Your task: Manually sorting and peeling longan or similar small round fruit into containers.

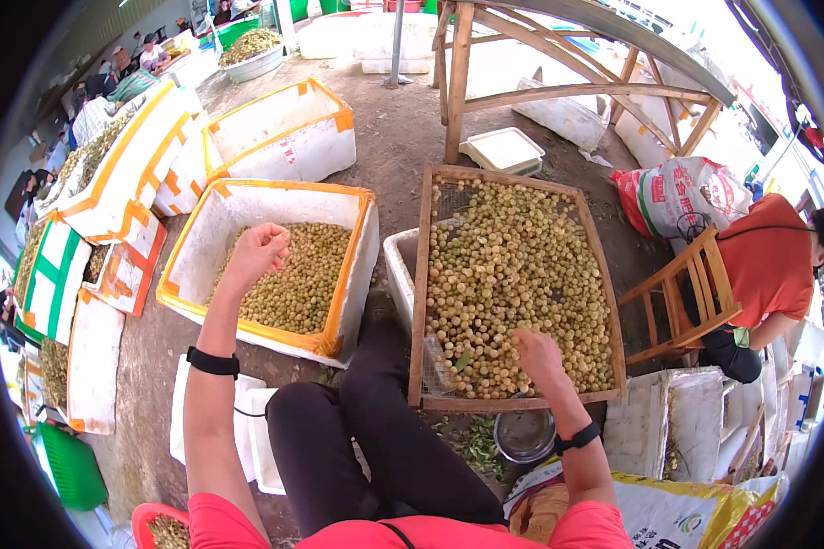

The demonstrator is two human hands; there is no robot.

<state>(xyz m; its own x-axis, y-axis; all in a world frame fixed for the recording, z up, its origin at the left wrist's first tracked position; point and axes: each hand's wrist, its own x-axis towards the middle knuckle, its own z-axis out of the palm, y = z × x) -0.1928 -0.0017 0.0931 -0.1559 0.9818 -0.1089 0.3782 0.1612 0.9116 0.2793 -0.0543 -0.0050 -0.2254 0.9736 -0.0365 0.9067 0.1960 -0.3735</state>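
My left hand (264, 250) is raised over a white foam box (295, 200) edged with orange tape. Its fingers are curled together; whether they hold anything is hidden. Small round yellow-green fruits (309, 281) cover the floor of that box. On my right, a wooden-framed mesh sieve (421, 274) carries a thick layer of similar yellow-brown fruits (515, 254). My right hand (541, 353) reaches down to these fruits near the sieve's front edge, fingertips bent among them. I cannot see whether it grips one. A green leaf (463, 360) lies on the fruits to its left.
Another foam box (288, 147) stands beyond, with more stacked at left. A wooden trestle (459, 82) rises behind the sieve. At right, a person in an orange shirt (769, 261) sits on a wooden chair (687, 295). A metal basin (524, 436) is below the sieve's front edge.
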